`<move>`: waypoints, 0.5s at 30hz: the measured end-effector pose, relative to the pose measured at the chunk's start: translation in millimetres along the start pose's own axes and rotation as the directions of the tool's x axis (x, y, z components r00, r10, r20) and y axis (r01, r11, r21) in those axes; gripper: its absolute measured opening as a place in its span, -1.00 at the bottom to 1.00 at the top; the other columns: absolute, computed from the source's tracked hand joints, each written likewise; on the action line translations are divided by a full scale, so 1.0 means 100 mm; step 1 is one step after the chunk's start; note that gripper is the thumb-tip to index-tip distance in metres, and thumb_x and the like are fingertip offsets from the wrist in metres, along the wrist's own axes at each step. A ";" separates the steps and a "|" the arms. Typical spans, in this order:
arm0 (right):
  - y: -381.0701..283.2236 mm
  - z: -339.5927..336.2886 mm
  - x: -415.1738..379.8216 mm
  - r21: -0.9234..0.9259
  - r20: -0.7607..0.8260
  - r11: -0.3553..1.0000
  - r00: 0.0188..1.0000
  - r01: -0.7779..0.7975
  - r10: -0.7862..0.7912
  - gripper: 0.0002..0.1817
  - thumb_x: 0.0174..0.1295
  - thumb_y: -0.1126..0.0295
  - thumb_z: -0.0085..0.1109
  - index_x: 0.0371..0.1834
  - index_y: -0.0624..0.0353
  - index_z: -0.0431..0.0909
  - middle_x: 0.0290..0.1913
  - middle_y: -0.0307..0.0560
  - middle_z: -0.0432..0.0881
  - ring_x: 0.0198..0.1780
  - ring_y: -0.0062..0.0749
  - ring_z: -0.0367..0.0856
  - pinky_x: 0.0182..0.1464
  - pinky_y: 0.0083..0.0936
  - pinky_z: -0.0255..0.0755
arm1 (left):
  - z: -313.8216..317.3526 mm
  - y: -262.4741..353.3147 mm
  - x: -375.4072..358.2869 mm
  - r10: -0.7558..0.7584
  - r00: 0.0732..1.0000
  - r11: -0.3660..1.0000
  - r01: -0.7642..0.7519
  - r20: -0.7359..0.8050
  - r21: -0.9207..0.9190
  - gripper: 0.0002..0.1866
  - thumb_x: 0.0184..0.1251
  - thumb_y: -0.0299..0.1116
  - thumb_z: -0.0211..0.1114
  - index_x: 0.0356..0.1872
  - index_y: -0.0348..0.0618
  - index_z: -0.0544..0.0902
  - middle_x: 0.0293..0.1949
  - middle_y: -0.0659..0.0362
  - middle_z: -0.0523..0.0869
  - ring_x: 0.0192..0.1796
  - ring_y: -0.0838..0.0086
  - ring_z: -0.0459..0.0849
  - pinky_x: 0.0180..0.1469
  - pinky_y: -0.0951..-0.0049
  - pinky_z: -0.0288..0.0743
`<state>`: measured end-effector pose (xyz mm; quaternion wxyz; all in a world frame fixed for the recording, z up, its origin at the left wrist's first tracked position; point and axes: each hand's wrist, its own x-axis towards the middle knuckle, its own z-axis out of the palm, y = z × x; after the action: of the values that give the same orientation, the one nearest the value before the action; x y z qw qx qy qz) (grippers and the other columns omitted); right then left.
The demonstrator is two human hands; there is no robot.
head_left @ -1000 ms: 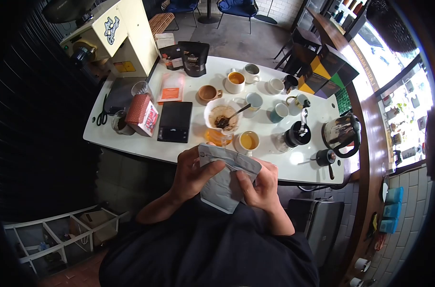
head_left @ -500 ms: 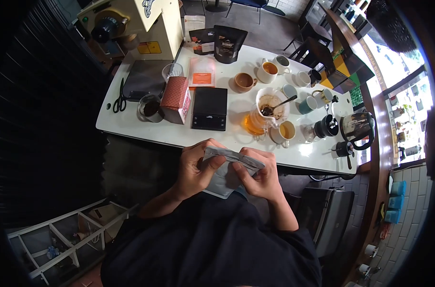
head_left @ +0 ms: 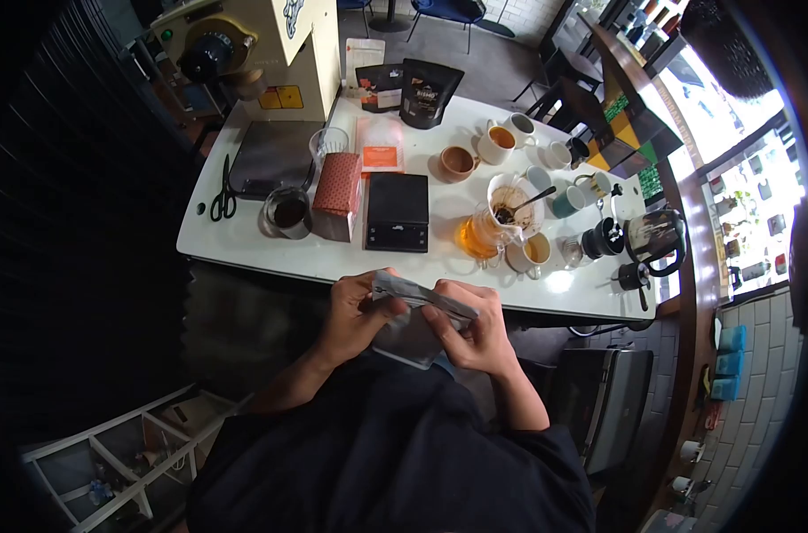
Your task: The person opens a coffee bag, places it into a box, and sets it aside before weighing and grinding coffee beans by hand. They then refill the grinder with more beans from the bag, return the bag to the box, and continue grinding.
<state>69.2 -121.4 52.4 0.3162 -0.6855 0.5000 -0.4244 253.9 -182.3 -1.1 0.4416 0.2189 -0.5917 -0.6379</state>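
While the table [head_left: 244, 244] edge is running just beyond my knuckles, I am gripping a grey pouch [head_left: 410, 330] with both hands, left hand [head_left: 358, 311] and right hand [head_left: 470, 327] pinching its top; its writing is unreadable.

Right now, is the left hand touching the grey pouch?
Touching. The head view shows the left hand gripping the grey pouch, fingers wrapped over its top edge.

- Top: dark navy/black garment, plain, no visible print or logo.
- Sleeves end above the elbow; both forearms bare.
- left hand [head_left: 355, 311] and right hand [head_left: 475, 330]: bare, no gloves, no watch visible.
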 end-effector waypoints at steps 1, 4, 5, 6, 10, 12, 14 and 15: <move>0.00 -0.02 0.00 -0.010 -0.008 1.000 1.000 0.007 -0.007 -0.91 0.26 0.48 0.21 -0.37 0.22 0.52 -0.52 -0.03 0.49 -0.54 -0.12 0.51 -0.44 -0.35 0.36 | 0.01 0.01 0.01 0.003 0.999 1.000 -0.002 -0.034 0.023 -0.74 0.43 -0.25 0.38 -0.29 -0.29 0.68 -0.34 0.28 0.67 -0.33 0.77 0.50 -0.31 0.63 0.36; 0.06 -0.02 0.02 0.023 -0.044 0.999 0.999 0.032 -0.031 -0.87 0.28 0.44 0.23 -0.33 0.22 0.49 -0.51 -0.01 0.50 -0.52 -0.09 0.52 -0.44 -0.35 0.37 | 0.04 0.06 0.06 0.059 0.997 0.991 -0.052 -0.052 0.122 -0.67 0.48 -0.18 0.33 -0.28 -0.32 0.66 -0.38 0.32 0.64 -0.34 0.76 0.47 -0.33 0.64 0.31; 0.06 0.00 0.02 0.051 -0.082 0.998 0.996 0.035 -0.031 -0.86 0.20 0.48 0.27 -0.37 0.26 0.48 -0.51 -0.05 0.48 -0.50 -0.18 0.49 -0.37 -0.42 0.37 | 0.05 0.02 0.08 0.071 0.997 0.990 -0.066 -0.037 0.123 -0.67 0.48 -0.18 0.33 -0.28 -0.32 0.66 -0.38 0.32 0.64 -0.34 0.76 0.47 -0.33 0.64 0.31; 0.08 -0.01 0.01 0.043 -0.092 0.999 0.995 0.029 -0.025 -0.86 0.20 0.49 0.27 -0.38 0.26 0.48 -0.52 -0.06 0.48 -0.51 -0.18 0.48 -0.39 -0.41 0.36 | 0.05 -0.05 0.09 0.121 0.989 0.986 -0.110 -0.081 0.127 -0.68 0.49 -0.20 0.32 -0.30 -0.31 0.65 -0.39 0.33 0.61 -0.35 0.77 0.45 -0.35 0.65 0.28; 0.15 -0.04 -0.05 -0.096 -0.152 0.989 0.980 0.111 -0.125 -0.83 0.30 0.43 0.23 -0.40 0.24 0.47 -0.52 0.00 0.49 -0.55 -0.18 0.50 -0.48 -0.37 0.30 | 0.12 -0.02 0.21 0.179 0.978 0.981 -0.169 -0.108 0.092 -0.71 0.51 -0.25 0.29 -0.33 -0.30 0.62 -0.43 0.38 0.56 -0.39 0.78 0.37 -0.39 0.66 0.19; 0.13 -0.12 -0.10 -0.071 -0.158 0.994 0.984 0.078 -0.088 -0.82 0.30 0.43 0.23 -0.41 0.24 0.47 -0.53 0.00 0.47 -0.55 -0.17 0.48 -0.47 -0.37 0.29 | 0.10 -0.03 0.19 0.048 0.998 0.999 -0.047 -0.049 0.018 -0.80 0.47 -0.33 0.33 -0.27 -0.27 0.62 -0.41 0.38 0.57 -0.37 0.78 0.40 -0.34 0.66 0.23; 0.09 -0.15 -0.13 -0.038 -0.161 0.998 0.986 0.041 -0.046 -0.81 0.31 0.43 0.22 -0.42 0.24 0.46 -0.53 0.00 0.46 -0.56 -0.16 0.46 -0.47 -0.36 0.29 | 0.18 0.04 0.25 0.056 0.998 0.998 -0.056 0.013 -0.029 -0.83 0.45 -0.36 0.35 -0.25 -0.26 0.62 -0.39 0.38 0.58 -0.35 0.78 0.41 -0.31 0.66 0.25; 0.06 -0.16 -0.14 -0.023 -0.162 1.000 0.987 0.015 -0.019 -0.81 0.31 0.43 0.22 -0.42 0.24 0.46 -0.55 -0.01 0.45 -0.56 -0.14 0.44 -0.47 -0.36 0.28 | 0.21 0.06 0.26 0.061 0.996 0.995 -0.056 0.060 -0.079 -0.85 0.43 -0.38 0.37 -0.23 -0.25 0.63 -0.38 0.37 0.59 -0.33 0.78 0.43 -0.28 0.65 0.27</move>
<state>50.1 -109.5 50.4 0.2634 -0.6565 0.5228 -0.4758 225.2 -191.5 15.4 0.4496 0.1643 -0.5863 -0.6535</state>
